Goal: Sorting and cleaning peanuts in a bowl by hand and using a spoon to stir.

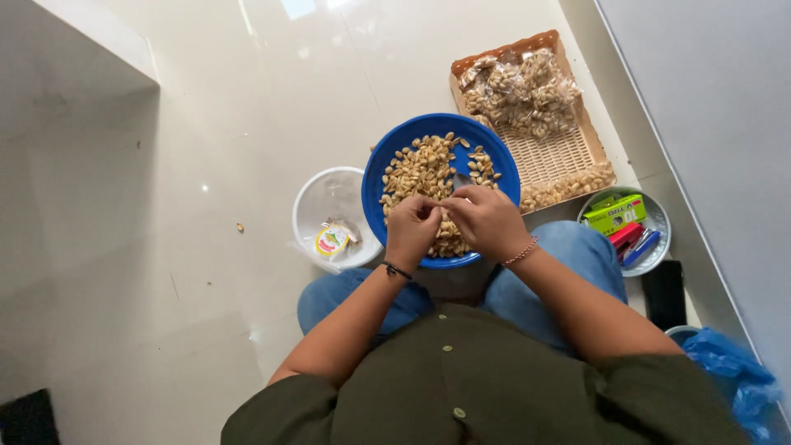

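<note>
Both hands meet over the near rim of the blue bowl (395, 148) of peanuts (420, 169): the left hand (412, 227) and right hand (486, 218) are curled, fingertips pinched together on something too small to make out. Left of the left hand sits a clear tub (317, 202); beyond the right hand lies a basket (560, 156) with 1 pile of bagged nuts (519, 91).

There is one view only, from a camera on the seated person's head. It looks almost straight down, close over the lap and knees, onto the pale tiled floor (165, 247), with a grey wall (717, 124) along the right edge.
</note>
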